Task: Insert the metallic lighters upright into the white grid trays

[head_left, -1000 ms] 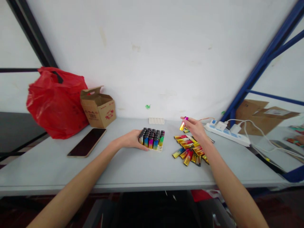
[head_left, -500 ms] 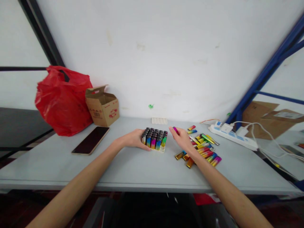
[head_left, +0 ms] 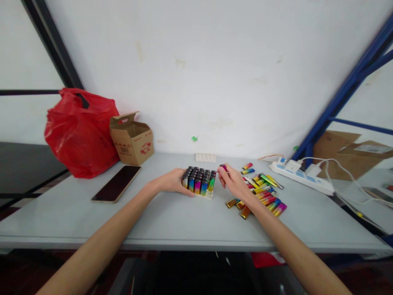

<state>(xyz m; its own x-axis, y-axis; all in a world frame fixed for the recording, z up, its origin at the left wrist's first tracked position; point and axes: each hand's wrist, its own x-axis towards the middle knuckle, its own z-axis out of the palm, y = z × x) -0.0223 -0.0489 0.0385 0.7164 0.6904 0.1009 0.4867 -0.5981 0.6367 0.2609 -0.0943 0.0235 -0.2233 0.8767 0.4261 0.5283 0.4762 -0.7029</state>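
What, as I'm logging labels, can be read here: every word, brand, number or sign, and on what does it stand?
No text can be read with certainty.
Box: dark print on one side, red on another; too small to read.
Cardboard at right: a dark mark and a white label; too blurred.
Wall: a green mark; no clear letters.
Lighters: no readable text.

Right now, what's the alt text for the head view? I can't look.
The left hand grips a block of upright, black-topped lighters in a white tray, while the right hand pinches another lighter beside it. Loose lighters lie piled to the right, near a white power strip.
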